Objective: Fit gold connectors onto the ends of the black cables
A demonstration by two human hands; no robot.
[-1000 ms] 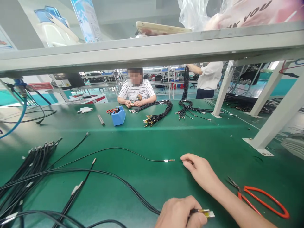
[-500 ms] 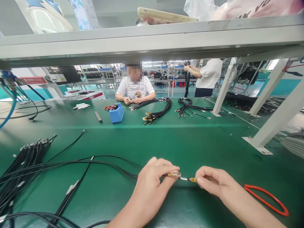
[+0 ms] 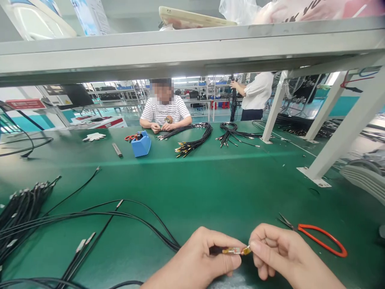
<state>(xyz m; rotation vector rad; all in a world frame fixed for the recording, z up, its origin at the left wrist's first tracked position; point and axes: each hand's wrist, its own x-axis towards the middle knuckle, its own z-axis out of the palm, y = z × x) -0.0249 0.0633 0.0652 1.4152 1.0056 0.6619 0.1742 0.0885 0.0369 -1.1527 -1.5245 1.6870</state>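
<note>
At the far left a bundle of thin black cables [image 3: 21, 204] lay fanned on the smooth green table mat [image 3: 228, 180], their small metal tips catching the light. Loose black wires [image 3: 126, 214] curved from that bundle toward the near edge and ran in under the left hand [image 3: 204, 261]. That hand was curled, thumb and forefinger pinching the end of a wire where a short amber, translucent connector [image 3: 236, 251] stuck out. The connector sat low in the middle of the view, just above the mat, bridging the two hands. The right hand [image 3: 276, 253] met it from the other side, thumb and fingertip pressed on its yellowish tip, the other fingers folded loosely beneath. Just right of that hand lay small snips with looped orange handles [image 3: 319, 241] and fine dark blades, flat on the mat.

Farther back, a blue plastic box [image 3: 140, 144] stood beside a person in a striped shirt [image 3: 164, 112], with glossy coils of black cable [image 3: 195, 138] near it. A grey metal shelf [image 3: 192, 44] spanned the top.
</note>
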